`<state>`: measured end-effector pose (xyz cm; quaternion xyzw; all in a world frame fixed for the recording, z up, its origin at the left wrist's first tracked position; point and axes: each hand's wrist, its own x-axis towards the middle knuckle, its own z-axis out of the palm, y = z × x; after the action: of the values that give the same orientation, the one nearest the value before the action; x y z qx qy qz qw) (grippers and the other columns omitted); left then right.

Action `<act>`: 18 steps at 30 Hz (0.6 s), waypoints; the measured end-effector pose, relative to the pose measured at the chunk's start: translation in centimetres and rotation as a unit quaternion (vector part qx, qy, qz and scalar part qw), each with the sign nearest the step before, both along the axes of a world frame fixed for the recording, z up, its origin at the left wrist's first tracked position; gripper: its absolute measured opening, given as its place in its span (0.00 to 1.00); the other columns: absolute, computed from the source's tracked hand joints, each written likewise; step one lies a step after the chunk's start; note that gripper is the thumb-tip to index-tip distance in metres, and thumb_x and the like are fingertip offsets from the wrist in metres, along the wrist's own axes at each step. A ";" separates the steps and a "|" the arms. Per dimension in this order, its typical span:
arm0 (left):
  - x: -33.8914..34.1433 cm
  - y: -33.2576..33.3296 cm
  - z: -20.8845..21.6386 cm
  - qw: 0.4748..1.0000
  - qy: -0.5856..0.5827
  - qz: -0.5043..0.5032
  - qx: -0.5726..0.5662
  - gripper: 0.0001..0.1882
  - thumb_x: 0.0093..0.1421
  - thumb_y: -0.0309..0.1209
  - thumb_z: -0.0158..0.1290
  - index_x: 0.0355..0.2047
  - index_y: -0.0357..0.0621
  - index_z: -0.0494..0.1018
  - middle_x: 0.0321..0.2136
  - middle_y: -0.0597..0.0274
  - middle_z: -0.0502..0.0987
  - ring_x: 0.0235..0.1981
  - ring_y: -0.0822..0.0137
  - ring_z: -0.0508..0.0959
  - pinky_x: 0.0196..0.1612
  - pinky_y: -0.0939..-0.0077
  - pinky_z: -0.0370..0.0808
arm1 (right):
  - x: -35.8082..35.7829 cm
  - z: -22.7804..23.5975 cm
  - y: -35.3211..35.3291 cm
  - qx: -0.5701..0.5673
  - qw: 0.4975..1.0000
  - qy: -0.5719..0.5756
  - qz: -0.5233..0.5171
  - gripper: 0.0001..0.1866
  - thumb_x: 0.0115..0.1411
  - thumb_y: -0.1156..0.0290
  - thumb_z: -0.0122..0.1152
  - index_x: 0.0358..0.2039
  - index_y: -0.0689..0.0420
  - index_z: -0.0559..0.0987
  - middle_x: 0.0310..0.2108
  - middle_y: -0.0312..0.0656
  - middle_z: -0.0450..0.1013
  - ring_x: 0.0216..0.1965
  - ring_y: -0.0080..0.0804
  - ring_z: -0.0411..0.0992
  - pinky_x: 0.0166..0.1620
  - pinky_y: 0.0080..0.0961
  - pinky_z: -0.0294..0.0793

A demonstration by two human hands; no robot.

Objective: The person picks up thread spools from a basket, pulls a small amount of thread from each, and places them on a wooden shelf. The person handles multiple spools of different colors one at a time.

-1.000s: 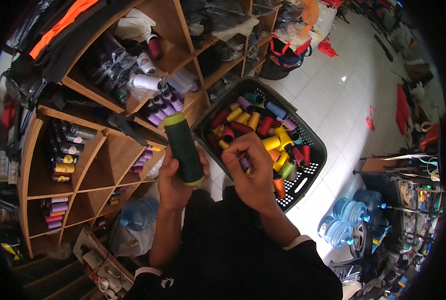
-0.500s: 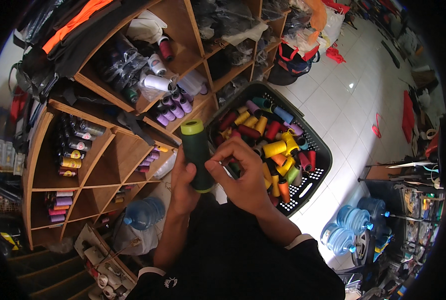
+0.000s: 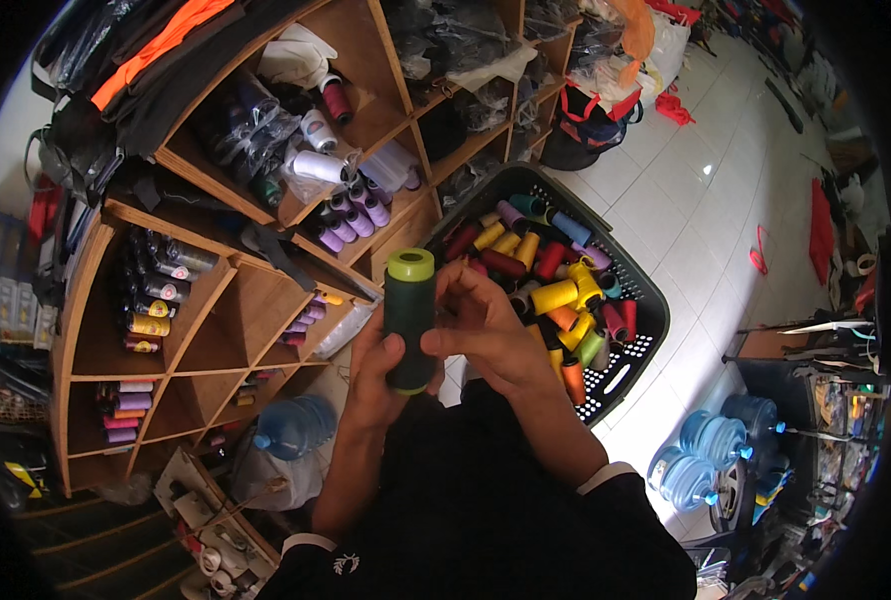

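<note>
A dark green spool of thread (image 3: 411, 318) with a lime-green top rim stands nearly upright in front of my chest. My left hand (image 3: 369, 372) is wrapped round its left side and lower part, the thumb along the thread. From the other side my right hand (image 3: 486, 335) closes in with bent fingers, its thumb tip against the spool and the fingertips partly hidden beside it. No loose thread end can be made out. Just beyond my right hand sits a dark plastic basket (image 3: 652, 330) heaped with thread spools, among them a yellow spool (image 3: 554, 296).
Wooden cubby shelves (image 3: 201, 395) rise on the left, holding purple spools (image 3: 354, 217) and other cones. Blue water bottles (image 3: 686, 480) stand on the tiled floor (image 3: 656, 200) at right; another water jug (image 3: 294, 427) is below the shelves. Bags (image 3: 591, 120) lie at the back.
The spool has turned more upright. My right thumb and fingers, pinched together before, have opened apart somewhat, the thumb now at the spool's side. The whole view has shifted slightly.
</note>
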<state>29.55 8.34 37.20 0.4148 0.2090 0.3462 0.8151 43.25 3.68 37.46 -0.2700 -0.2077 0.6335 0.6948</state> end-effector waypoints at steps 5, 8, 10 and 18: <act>0.2 0.0 -0.5 1.000 -0.018 0.003 -0.009 0.29 0.59 0.43 0.50 0.54 0.35 0.60 0.33 0.56 0.71 0.26 0.69 0.74 0.22 0.77 0.72 | 0.2 -1.6 0.2 -0.018 1.000 -0.014 -0.021 0.18 0.49 0.79 0.67 0.39 0.58 0.71 0.34 0.37 0.67 0.34 0.25 0.71 0.26 0.24 0.77; 0.3 -0.1 -0.6 0.998 0.008 0.046 0.031 0.29 0.56 0.40 0.54 0.52 0.36 0.61 0.35 0.56 0.71 0.27 0.68 0.74 0.20 0.76 0.71 | 0.1 -2.5 0.0 -0.042 0.993 -0.076 -0.078 0.16 0.52 0.79 0.65 0.41 0.58 0.72 0.34 0.36 0.68 0.33 0.23 0.70 0.32 0.22 0.74; 0.2 -0.1 -0.6 0.994 0.031 0.067 0.074 0.29 0.54 0.36 0.56 0.52 0.37 0.59 0.35 0.57 0.70 0.28 0.69 0.74 0.24 0.76 0.71 | 0.0 -2.4 -0.4 -0.050 0.981 -0.140 -0.121 0.14 0.53 0.79 0.64 0.40 0.59 0.74 0.35 0.35 0.69 0.34 0.22 0.69 0.37 0.20 0.71; -0.4 -0.7 -1.2 0.950 0.170 0.140 0.220 0.37 0.51 0.20 0.57 0.59 0.37 0.51 0.45 0.59 0.66 0.47 0.70 0.69 0.51 0.75 0.66 | -1.5 2.2 -1.6 -0.003 0.846 -0.466 -0.259 0.07 0.47 0.77 0.67 0.30 0.59 0.81 0.27 0.40 0.72 0.30 0.27 0.70 0.34 0.22 0.67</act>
<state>29.18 7.62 35.99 0.6027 0.3190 0.4189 0.5996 41.73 2.03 39.62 -0.5796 -0.4272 0.2309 0.6544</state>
